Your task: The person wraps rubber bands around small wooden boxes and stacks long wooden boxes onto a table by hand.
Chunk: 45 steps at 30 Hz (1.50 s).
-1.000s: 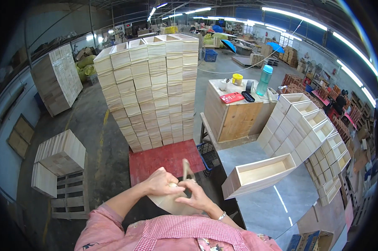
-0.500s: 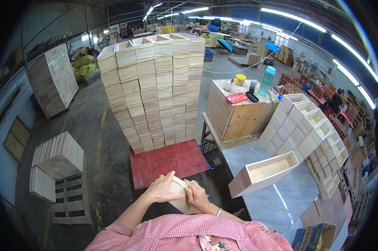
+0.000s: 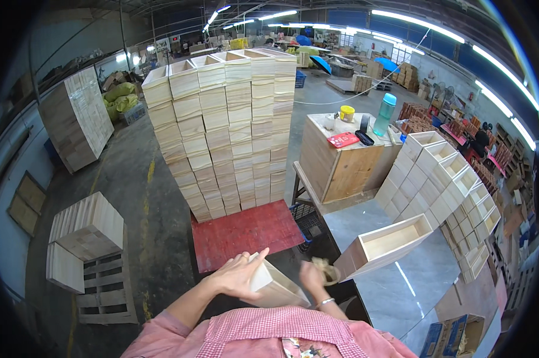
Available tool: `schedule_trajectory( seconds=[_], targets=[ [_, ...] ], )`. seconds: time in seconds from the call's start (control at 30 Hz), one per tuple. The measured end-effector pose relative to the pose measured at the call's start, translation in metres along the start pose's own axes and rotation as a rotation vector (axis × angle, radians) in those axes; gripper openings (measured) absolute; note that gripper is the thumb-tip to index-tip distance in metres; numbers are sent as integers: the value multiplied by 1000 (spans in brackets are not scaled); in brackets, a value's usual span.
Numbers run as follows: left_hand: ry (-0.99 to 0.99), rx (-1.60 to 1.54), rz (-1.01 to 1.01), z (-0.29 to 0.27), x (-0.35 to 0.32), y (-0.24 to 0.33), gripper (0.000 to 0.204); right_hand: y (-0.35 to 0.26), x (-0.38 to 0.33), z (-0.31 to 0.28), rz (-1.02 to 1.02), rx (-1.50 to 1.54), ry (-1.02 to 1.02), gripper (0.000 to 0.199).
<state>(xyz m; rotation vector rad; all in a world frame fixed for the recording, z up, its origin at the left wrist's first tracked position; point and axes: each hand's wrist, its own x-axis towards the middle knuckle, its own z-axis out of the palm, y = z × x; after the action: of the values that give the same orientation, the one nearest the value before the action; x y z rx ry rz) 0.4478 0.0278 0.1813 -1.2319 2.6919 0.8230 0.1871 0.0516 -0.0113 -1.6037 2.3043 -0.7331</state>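
Observation:
Close to my body, my left hand (image 3: 238, 278) grips a pale wooden drawer box (image 3: 279, 292) by its far left end, thumb and fingers around it. The box is tilted, and its near end meets my apron. Just right of the box, apart from it, my right hand (image 3: 312, 275) is closed on a curled tan strip (image 3: 329, 271), blurred by motion; its material is unclear. Another long wooden drawer box (image 3: 395, 241) lies open side up on the grey tabletop (image 3: 377, 298), to the right of that hand.
A tall stack of wooden boxes (image 3: 222, 131) rises ahead behind a red board (image 3: 245, 235). More stacked boxes (image 3: 424, 173) line the right table. A wooden cabinet (image 3: 341, 170) carries a teal bottle (image 3: 385, 114). Boards lie on a pallet (image 3: 105, 298) at left; a cardboard box (image 3: 454, 337) is near right.
My right hand has left the box end and moved right with the tan strip. The box's open inside now shows, while my left hand still grips it. The view has shifted slightly.

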Motion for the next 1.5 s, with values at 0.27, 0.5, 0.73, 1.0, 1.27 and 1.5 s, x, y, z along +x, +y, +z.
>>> schedule_trajectory(
  seconds=[0.27,0.5,0.73,1.0,1.27,1.5],
  targets=[
    [413,-473,-16,-64,-56,-92,93,126,-90,28,353,176,-500,37],
    [712,-1018,136,-77,-30,-64,93,178,-137,-66,334,22,-293,31],
    [743,-987,505,-38,94,50,95,263,-177,-183,443,88,433,25],
    [729,-668,638,54,210,170,97,372,-208,-381,548,-257,819,24],
    [733,-460,595,100,274,207,97,601,-322,-530,1098,-629,838,42],
    [645,-367,501,120,269,211,121,541,-213,-487,1295,-738,403,41]
  ],
)
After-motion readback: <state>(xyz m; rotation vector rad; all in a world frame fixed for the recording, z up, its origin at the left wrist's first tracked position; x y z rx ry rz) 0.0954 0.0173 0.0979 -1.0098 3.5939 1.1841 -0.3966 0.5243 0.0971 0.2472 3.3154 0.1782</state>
